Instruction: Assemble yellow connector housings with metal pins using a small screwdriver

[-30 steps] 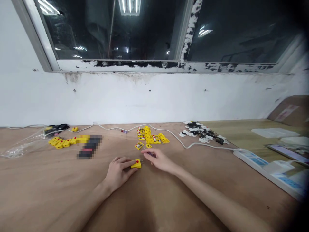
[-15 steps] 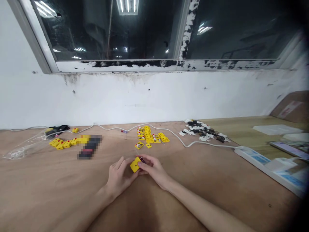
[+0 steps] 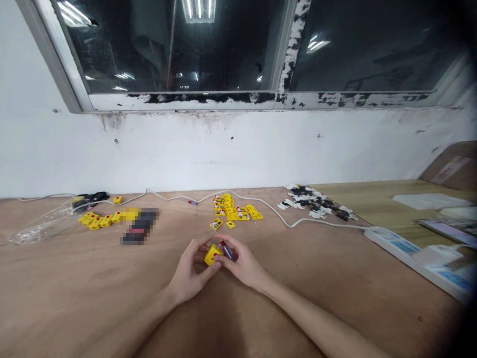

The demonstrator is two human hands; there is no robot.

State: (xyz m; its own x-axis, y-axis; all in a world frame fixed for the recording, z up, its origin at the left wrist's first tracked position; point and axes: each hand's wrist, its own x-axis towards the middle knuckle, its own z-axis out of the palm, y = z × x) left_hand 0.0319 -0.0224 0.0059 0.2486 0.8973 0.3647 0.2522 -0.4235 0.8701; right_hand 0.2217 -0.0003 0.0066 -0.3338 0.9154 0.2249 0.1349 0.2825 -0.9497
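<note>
Between my hands is a small yellow box [image 3: 210,254] with a red button and a dark round spot on its faces. The fingers and thumb of my left hand [image 3: 187,273] close around its left side. A small screwdriver [image 3: 227,250] with a red and see-through purplish handle lies in my right hand [image 3: 246,267], its thin shaft pointing away and up to the left. My right thumb also touches the box. Just beyond my hands are an open yellow half [image 3: 216,223] with parts inside and a small yellow cover [image 3: 231,224].
Several yellow casings [image 3: 231,206] are heaped behind. Finished-looking yellow boxes [image 3: 100,220] sit left, near a pixelated dark object [image 3: 139,226] and a plastic bag [image 3: 33,228]. Black and white pieces [image 3: 316,203] lie right of a white cable [image 3: 276,213]. A power strip [image 3: 413,258] stands far right.
The yellow box has been turned in my hands, so its red button now shows. The screwdriver handle is more visible in my right hand. The left hand has shifted slightly right.
</note>
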